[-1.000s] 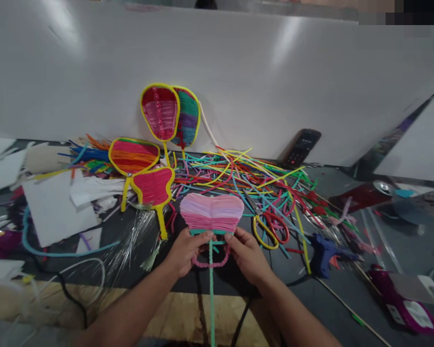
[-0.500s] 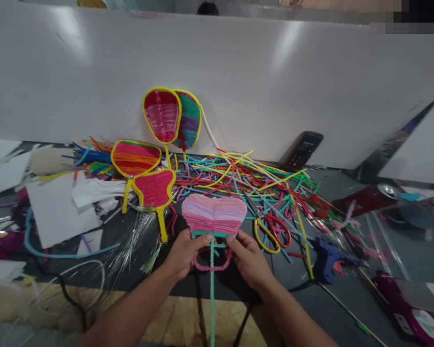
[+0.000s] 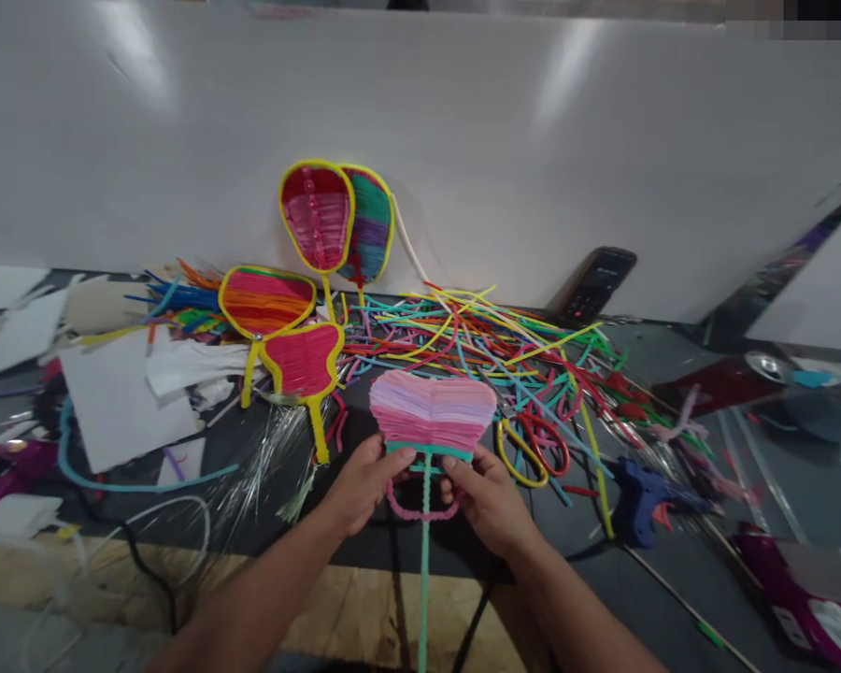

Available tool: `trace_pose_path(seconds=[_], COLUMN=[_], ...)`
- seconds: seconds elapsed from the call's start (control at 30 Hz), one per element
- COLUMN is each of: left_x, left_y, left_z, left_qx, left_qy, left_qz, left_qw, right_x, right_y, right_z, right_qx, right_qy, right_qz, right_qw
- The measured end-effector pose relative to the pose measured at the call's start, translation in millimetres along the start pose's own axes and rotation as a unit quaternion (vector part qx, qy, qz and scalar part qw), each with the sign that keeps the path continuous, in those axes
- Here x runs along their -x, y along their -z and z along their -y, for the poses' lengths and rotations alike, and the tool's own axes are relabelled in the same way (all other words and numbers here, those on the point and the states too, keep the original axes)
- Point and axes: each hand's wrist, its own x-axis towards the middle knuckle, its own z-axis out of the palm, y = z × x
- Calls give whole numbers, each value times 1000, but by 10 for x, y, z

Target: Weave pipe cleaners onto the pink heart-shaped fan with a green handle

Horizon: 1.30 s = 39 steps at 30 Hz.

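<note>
Between my two hands is a fan-shaped pipe cleaner piece [image 3: 433, 408], banded in pale pink, lilac and deep pink with a teal row along its lower part. My left hand [image 3: 365, 486] pinches its lower left side, thumb on top. The lower right side is gripped by my right hand [image 3: 487, 491] in the same way. A mint green pipe cleaner [image 3: 425, 570] runs down from the middle toward me. Below the teal row, a pink twisted loop [image 3: 424, 515] spans from hand to hand. The fingers under the piece are mostly hidden.
Finished-looking yellow-rimmed fans [image 3: 317, 215] lean at the back left. Loose pipe cleaners [image 3: 449, 327] heap behind my hands. To the right lie scissors [image 3: 522, 453], a blue glue gun [image 3: 634, 500], a drink can [image 3: 725, 379] and a propped phone [image 3: 595, 283]. White paper [image 3: 122, 411] lies left.
The whole scene sits slightly differently as my view tilts. The piece and both hands appear a little further right, and my grip on it looks nearly the same.
</note>
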Motion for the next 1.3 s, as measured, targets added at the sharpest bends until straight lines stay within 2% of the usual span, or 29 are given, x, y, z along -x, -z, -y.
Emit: trace_pose_path(seconds=[0.17, 0.43, 0.7, 0.87, 1.03, 1.17, 1.3], left_x=[-56, -58, -66, -77, -77, -73, -73], left_y=[91, 132, 143, 152, 153, 154, 146], left_z=[-104, -100, -99, -84, -88, -89, -59], left_qx=[-43, -102, -108, -76, -106, -120, -136], left_qy=[-22, -24, -46, -15, -27, -39, -33], left_qz=[-48, -43, -62, -45, -61, -61, -47], left_qw=[998, 994, 991, 996, 992, 990, 989], right_x=[-1, -15, -27, -17, -12, -15, -23], right_y=[-2, 7, 48, 38, 45, 39, 10], right_z=[84, 41, -10, -5, 2, 2, -3], right_qx=[-26, -16, 13, 24, 33, 10, -28], right_qy=[26, 20, 30, 32, 19, 18, -11], right_qz=[-19, -18, 0, -3, 0, -20, -44], right_qw=[999, 1000, 999, 999, 999, 1000, 999])
